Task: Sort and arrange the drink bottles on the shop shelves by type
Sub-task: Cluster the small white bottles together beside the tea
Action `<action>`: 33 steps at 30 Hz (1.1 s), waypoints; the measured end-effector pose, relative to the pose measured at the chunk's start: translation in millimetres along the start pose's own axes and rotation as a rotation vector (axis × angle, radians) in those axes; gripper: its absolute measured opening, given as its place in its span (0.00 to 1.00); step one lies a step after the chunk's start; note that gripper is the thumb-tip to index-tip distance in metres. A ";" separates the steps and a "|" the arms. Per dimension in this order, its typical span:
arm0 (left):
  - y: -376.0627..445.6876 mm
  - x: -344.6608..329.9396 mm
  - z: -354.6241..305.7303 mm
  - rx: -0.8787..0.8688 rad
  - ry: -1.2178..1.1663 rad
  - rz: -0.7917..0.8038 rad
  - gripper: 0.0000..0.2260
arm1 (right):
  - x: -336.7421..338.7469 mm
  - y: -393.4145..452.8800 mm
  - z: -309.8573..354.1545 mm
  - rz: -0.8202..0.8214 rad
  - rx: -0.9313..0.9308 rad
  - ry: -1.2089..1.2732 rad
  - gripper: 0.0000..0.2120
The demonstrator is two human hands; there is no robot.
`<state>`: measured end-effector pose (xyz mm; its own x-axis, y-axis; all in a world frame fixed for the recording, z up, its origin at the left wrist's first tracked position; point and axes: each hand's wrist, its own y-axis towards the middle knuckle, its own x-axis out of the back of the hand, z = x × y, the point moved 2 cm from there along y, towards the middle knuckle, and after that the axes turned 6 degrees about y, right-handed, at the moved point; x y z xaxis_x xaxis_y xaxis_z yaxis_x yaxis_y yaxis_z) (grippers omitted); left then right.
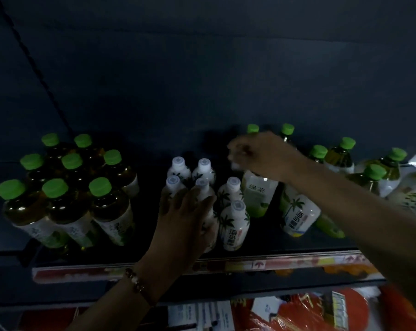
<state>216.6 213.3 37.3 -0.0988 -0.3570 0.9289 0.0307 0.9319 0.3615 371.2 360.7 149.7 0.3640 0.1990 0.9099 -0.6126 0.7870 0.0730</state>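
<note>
Take the cluster of white coconut bottles (203, 187) in the middle of the shelf (154, 259) as the landmark: everything the next move needs is read from it. One more bottle of that kind, the stray coconut bottle (300, 216), stands to the right of the cluster, apart from it, among the green-capped tea bottles (259, 192) and leaning with its base toward the shelf's front edge and its neck back under the right forearm. The right hand (262, 154) hovers above and behind that stray, over a tea bottle's top; it is motion-blurred, and whether its fingers are curled on a cap cannot be told. The left hand (188, 211) lies on the cluster's front left bottles, fingers fairly straight and spread, pressing rather than gripping. So the right hand is plainly the nearer one, and the stray's path would probably run leftward into the cluster. A second green-capped group (66, 187) stands left of the cluster.
</note>
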 end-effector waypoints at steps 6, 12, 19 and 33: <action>18.9 -4.4 -14.3 -0.043 -0.015 0.036 0.27 | 5.6 -93.0 -84.8 0.088 -0.439 -0.367 0.22; 30.9 -3.7 -23.0 -0.135 -0.043 -0.124 0.25 | -12.7 -110.6 -113.4 -0.028 -0.413 -0.130 0.16; 16.6 1.4 -3.6 -0.139 0.020 0.106 0.41 | 71.1 -104.9 -40.5 -0.171 -0.214 0.507 0.04; 4.0 1.6 13.6 -0.076 0.025 0.042 0.33 | -29.0 50.3 -6.1 0.131 0.089 -0.262 0.08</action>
<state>203.0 217.3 39.1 -0.0707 -0.3199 0.9448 0.1094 0.9390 0.3261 334.0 398.0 124.5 0.0920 0.1292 0.9873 -0.7056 0.7082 -0.0269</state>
